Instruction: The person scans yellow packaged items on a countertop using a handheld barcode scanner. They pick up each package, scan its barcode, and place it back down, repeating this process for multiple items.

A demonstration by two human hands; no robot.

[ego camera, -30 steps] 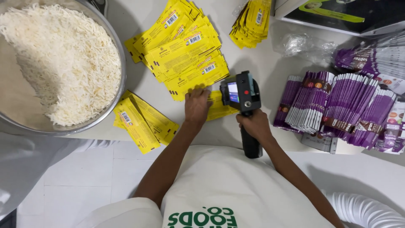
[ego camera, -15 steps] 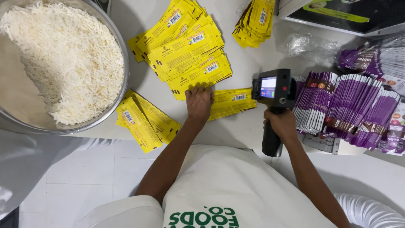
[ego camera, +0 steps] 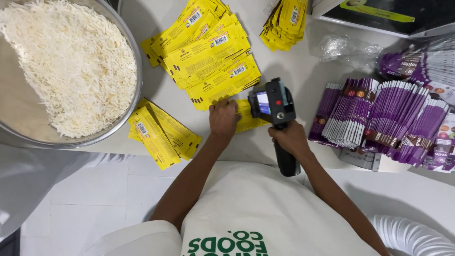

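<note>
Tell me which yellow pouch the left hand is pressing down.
The single pouch lying alone under the left hand, with the handheld printer in the right hand over it; the other yellow pouches lie in piles, untouched.

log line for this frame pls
left hand pressing yellow pouch flat on table | right hand gripping handheld printer over pouch | purple pouches at right

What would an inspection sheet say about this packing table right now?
Surface: white table, crowded.
Job's things: yellow pouch flat under the left hand; black handheld device with a small screen over its right end.
Clutter: fanned yellow pouches, a second yellow stack, purple pouches, metal bowl of white shreds, crumpled clear plastic.
Hands: left hand pressing the pouch; right hand gripping the device's handle.
Cables: nothing seen.
Surroundings: white tiled floor, white ribbed hose.
</note>
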